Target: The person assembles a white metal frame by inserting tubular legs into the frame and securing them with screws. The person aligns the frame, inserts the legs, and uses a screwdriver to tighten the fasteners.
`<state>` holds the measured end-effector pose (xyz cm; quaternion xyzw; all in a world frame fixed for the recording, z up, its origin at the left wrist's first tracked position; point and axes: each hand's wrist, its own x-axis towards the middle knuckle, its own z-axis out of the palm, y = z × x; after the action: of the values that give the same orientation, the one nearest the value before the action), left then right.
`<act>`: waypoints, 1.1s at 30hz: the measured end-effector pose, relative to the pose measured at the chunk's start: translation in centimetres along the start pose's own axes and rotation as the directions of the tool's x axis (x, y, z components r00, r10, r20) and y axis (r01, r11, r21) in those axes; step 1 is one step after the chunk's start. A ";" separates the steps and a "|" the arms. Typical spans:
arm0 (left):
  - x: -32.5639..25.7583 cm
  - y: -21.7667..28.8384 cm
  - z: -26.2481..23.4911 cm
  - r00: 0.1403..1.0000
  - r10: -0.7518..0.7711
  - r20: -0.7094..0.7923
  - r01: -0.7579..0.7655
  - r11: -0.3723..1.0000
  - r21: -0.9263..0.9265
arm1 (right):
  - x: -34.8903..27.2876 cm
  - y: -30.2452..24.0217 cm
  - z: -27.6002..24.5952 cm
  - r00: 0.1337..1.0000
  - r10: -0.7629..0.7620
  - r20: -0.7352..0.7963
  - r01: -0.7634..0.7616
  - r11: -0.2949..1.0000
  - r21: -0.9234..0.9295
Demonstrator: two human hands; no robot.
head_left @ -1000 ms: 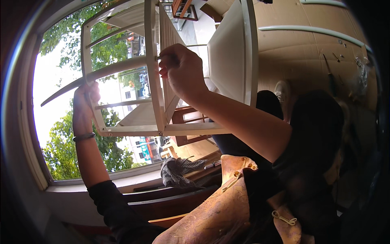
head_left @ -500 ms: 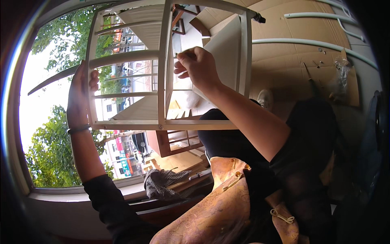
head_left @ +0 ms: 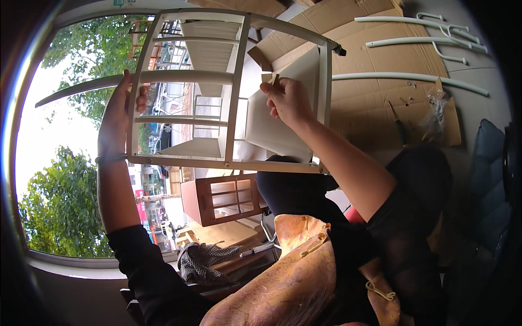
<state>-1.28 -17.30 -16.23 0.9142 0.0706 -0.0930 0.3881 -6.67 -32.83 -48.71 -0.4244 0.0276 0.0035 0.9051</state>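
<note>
A white slatted frame (head_left: 235, 100), perhaps part of a shelf or rack, is held up in front of me. My left hand (head_left: 116, 122) is wrapped round its left edge rail, with fingertips showing on the inner side. In the frame's right opening is my right hand (head_left: 292, 101), thumb and fingers pinched together near the middle bar. A small piece (head_left: 276, 79) shows at its fingertips, too small to name. A pale panel (head_left: 283, 122) lies behind this hand. A dark fitting (head_left: 339, 49) sticks out at the frame's upper right corner.
Flattened cardboard (head_left: 359, 60) covers the floor at right, bearing a screwdriver (head_left: 398, 122), small hardware and a clear plastic bag (head_left: 436, 111). White curved tubes (head_left: 408, 79) lie there too. A window (head_left: 60, 152) is at left. Below the frame stands a brown wooden cabinet (head_left: 227, 198).
The view has shifted, and the frame now sits slightly tilted. My right hand has moved right, a little farther from the middle bar. My left hand keeps its hold on the edge rail.
</note>
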 end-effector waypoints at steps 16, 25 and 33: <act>0.2 0.5 2.2 0.998 -0.059 -0.019 0.060 0.998 0.033 | 1.3 -1.0 1.3 0.891 -0.454 0.000 0.383 0.751 -0.538; 0.1 0.6 2.6 0.997 -0.072 0.028 0.071 0.997 0.043 | 1.8 -0.8 1.6 0.870 -0.490 -0.059 0.388 0.752 -0.532; 0.7 0.3 2.6 0.998 -0.062 0.003 0.062 0.998 -0.001 | 1.4 -0.7 1.0 0.989 -0.106 -0.104 0.121 0.983 0.142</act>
<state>-0.87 -19.35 -17.89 0.9112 0.0983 -0.1062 0.3858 -5.22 -32.59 -47.61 -0.3567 0.0471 -0.0706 0.9304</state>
